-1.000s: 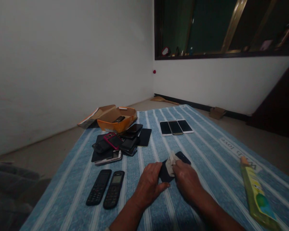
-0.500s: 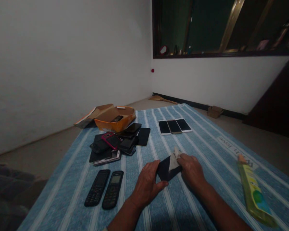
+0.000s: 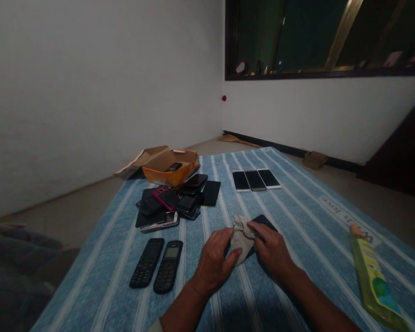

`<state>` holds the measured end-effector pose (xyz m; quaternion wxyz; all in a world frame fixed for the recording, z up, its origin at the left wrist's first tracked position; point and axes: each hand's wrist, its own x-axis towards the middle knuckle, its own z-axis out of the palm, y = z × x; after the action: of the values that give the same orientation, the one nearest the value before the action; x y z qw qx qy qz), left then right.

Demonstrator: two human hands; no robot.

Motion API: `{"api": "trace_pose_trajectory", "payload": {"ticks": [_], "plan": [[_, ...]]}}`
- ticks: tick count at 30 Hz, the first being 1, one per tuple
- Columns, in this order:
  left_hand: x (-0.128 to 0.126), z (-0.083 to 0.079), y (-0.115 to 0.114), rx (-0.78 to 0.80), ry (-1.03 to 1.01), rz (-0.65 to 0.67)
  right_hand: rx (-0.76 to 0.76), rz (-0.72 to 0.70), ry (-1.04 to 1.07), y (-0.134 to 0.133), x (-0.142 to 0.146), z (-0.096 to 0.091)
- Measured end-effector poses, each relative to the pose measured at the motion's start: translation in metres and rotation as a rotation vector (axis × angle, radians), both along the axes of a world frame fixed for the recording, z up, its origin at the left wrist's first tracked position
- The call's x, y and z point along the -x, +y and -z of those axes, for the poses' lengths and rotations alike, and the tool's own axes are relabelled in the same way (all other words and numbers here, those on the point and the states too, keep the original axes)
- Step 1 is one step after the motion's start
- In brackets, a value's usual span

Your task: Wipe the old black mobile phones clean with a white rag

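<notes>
My left hand (image 3: 216, 256) is closed on the left end of a dark smartphone (image 3: 265, 222), its thumb near the front. A crumpled light grey cloth (image 3: 241, 236) lies over that end and hides much of the phone. My right hand (image 3: 271, 246) is closed on the cloth, fingertips at its right edge, above the phone. The phone's far corner shows beyond those fingers. Left of my hands, two black keypad phones, one (image 3: 147, 263) beside the other (image 3: 168, 266), lie on the striped blue cloth cover (image 3: 200, 304).
A pile of phones (image 3: 166, 198) lies before an open orange cardboard box (image 3: 159, 175) with a phone inside. Three smartphones (image 3: 255, 180) lie in a row farther back. At the right is a bottle of yellow-green liquid (image 3: 375, 281). White walls and a window stand behind.
The grey cloth has shifted left over the phone, towards my left hand. The phone's far right corner now shows past my right hand. The view has turned slightly left.
</notes>
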<state>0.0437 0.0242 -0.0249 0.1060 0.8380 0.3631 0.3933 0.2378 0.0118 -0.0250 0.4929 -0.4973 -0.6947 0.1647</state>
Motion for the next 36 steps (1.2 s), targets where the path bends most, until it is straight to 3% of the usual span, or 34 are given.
{"api": "trace_pose_trajectory", "payload": {"ticks": [5, 8, 14, 19, 26, 32, 36], "plan": [[0.0, 0.007, 0.0, -0.008, 0.031, -0.028, 0.275, 0.045, 0.421, -0.001, 0.008, -0.007], [0.001, 0.011, 0.001, 0.032, 0.032, -0.048, 0.456, -0.022, 0.713, -0.001, 0.011, -0.011], [0.0, 0.009, -0.001, 0.095, -0.008, -0.066, 0.597, -0.142, 1.014, -0.006, 0.016, -0.019], [-0.004, -0.002, -0.006, 0.335, -0.095, -0.127, 0.633, -0.237, 1.089, -0.008, 0.018, -0.016], [-0.019, -0.006, -0.009, 0.986, -0.64, -0.007, 0.588, -0.18, 1.074, -0.008, 0.025, -0.011], [-0.021, -0.02, -0.011, 1.161, -0.797, 0.109, 0.559, -0.188, 1.073, -0.01, 0.027, -0.013], [-0.023, -0.022, -0.014, 1.176, -0.913, 0.175, 0.541, -0.255, 1.054, -0.01, 0.028, -0.013]]}}
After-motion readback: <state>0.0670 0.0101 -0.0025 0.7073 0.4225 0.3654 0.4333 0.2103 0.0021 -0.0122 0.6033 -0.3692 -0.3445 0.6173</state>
